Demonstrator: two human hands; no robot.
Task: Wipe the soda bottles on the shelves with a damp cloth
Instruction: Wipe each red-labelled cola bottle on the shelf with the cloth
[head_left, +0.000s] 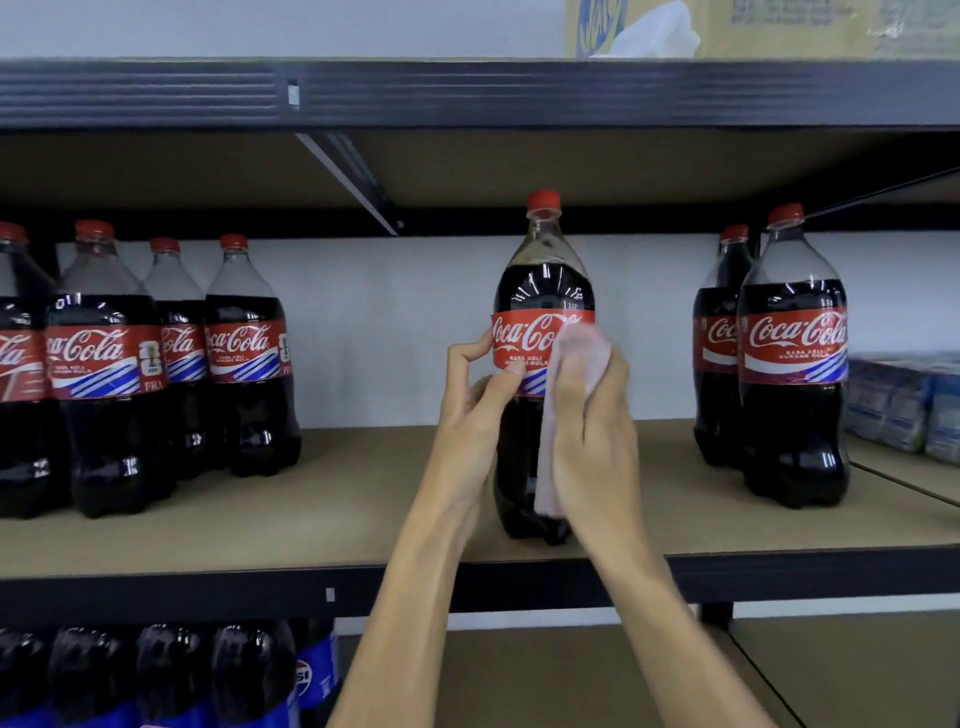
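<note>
On the tan fibreboard shelf (363, 493), before a white wall (389, 322), a cluster of red-capped plastic cola bottles (114, 364) stands at the left. Mid-shelf, near the front edge, a lone matching cola bottle (540, 291) stands upright. The left hand (478, 415) grips its label side, and the right hand (597, 415) clasps a pale pink cloth (582, 348) against the label. Two more bottles (789, 364) stand to the right, beside blue-white packs (904, 400).

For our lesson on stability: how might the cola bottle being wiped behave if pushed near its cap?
Likely heavy: the cola bottle looks nearly full. Tall and narrow, it could tip; the left hand steadies it.
</note>
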